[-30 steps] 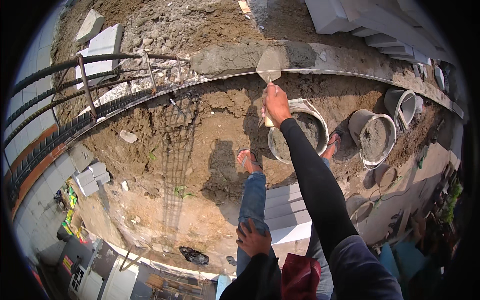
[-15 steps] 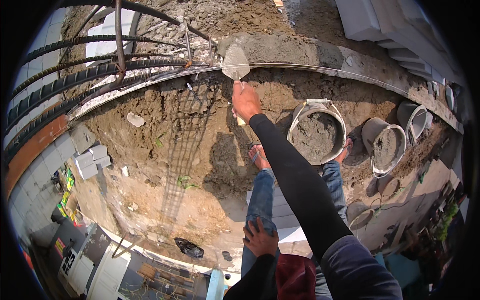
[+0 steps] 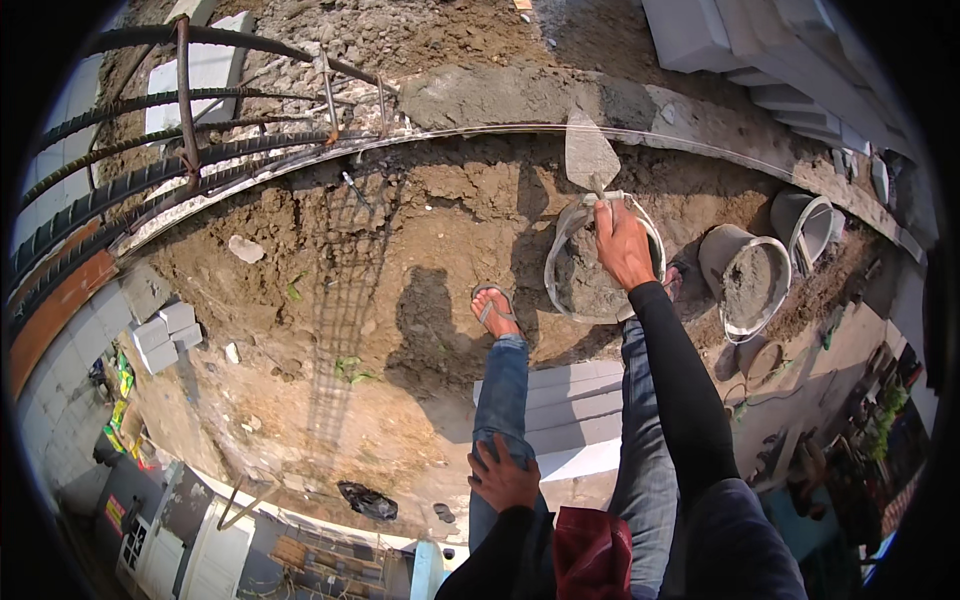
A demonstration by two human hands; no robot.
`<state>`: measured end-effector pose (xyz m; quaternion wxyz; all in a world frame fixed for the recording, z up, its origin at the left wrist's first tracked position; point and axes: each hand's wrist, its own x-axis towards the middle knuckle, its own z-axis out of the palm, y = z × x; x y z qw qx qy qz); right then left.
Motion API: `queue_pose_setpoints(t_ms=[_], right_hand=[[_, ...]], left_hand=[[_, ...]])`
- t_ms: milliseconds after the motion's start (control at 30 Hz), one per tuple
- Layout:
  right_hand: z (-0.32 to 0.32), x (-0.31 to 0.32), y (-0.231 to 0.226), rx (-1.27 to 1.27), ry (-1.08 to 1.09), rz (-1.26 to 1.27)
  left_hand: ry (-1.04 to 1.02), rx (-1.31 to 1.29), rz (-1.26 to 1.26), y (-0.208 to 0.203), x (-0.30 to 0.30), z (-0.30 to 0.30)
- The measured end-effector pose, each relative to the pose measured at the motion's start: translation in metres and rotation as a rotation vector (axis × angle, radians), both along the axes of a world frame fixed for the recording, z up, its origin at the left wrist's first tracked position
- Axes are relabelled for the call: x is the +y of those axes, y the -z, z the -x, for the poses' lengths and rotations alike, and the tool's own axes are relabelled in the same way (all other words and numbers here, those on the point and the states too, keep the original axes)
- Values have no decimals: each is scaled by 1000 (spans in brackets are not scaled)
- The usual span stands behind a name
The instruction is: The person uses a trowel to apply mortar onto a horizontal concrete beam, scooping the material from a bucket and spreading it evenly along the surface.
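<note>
My right hand (image 3: 622,243) is closed around the handle of a brick trowel (image 3: 591,155), whose pointed, mortar-smeared blade aims away from me toward the footing. The hand is over the near bucket (image 3: 551,285) and hides part of the grey mortar (image 3: 587,275) in it. Just past the blade runs a low concrete footing (image 3: 735,138) with a bed of wet mortar (image 3: 490,97) spread on top. A taut string line (image 3: 490,130) follows its near edge. Lower down, my left hand (image 3: 503,475) rests on my left knee with its fingers spread, holding nothing.
Ribbed steel bars (image 3: 110,178) jut in at the upper left. To the right stand a second mortar bucket (image 3: 715,258) and a tilted bucket (image 3: 787,215). White blocks (image 3: 575,405) lie between my legs, and more blocks (image 3: 690,35) are stacked at the upper right. The ground is uneven soil.
My right hand has swung the trowel rightward and back toward me, off the mortar bed to over the near bucket. My left hand stays on the knee. The whole view has shifted slightly.
</note>
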<state>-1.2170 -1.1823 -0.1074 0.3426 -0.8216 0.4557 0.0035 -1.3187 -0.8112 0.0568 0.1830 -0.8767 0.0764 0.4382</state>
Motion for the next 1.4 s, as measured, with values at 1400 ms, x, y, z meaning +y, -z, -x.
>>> queue_pose_setpoints(t_ms=[1400], right_hand=[[-10, -108, -221, 56, -441, -313]], left_hand=[[-82, 27, -107, -8, -41, 10]])
